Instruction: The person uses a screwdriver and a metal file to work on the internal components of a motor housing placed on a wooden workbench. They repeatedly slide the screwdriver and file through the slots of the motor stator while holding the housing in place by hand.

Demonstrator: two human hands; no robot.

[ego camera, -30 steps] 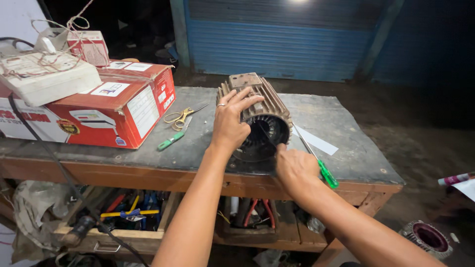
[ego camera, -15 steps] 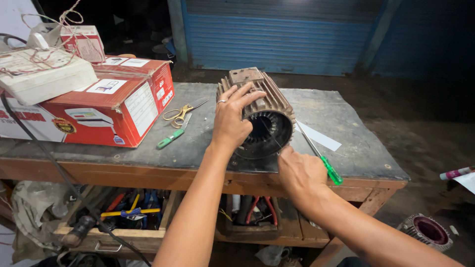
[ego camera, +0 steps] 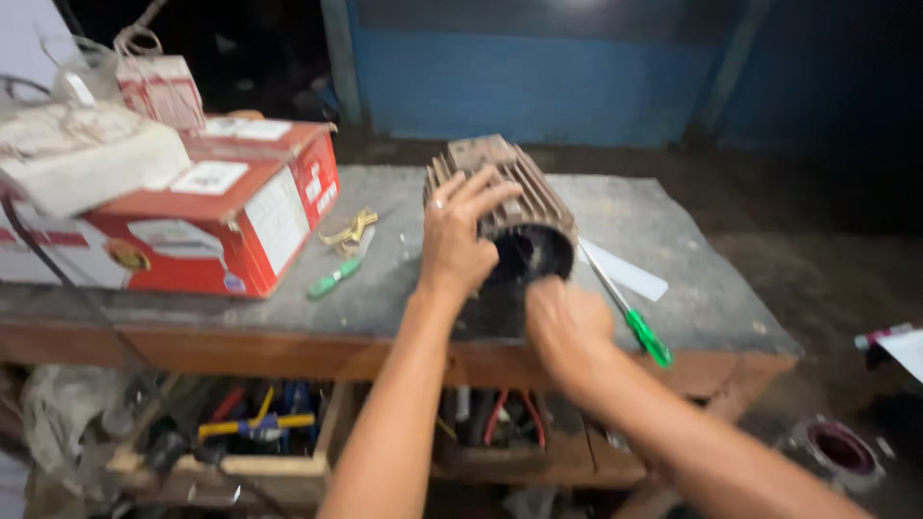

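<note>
A finned, grey-brown motor housing (ego camera: 519, 187) lies on its side on the worn workbench (ego camera: 673, 240), its open dark end facing me. My left hand (ego camera: 457, 235) rests on the housing's left flank, fingers spread over the fins, a ring on one finger. My right hand (ego camera: 565, 327) is at the open front end, fingers curled towards the bore; I cannot tell whether it grips anything inside. A green-handled screwdriver (ego camera: 630, 312) lies just right of my right hand.
A red and white cardboard box (ego camera: 221, 216) stands at the left with a white parcel (ego camera: 87, 154) on top. A small green screwdriver (ego camera: 335, 279) and yellowish wire scraps (ego camera: 351, 231) lie between box and housing. Tools fill the tray below (ego camera: 250, 432). Another round motor part (ego camera: 835, 450) sits on the floor.
The view has shifted and come closer. My right hand has moved up from the bench edge to the housing's open end. My left hand stays on the housing.
</note>
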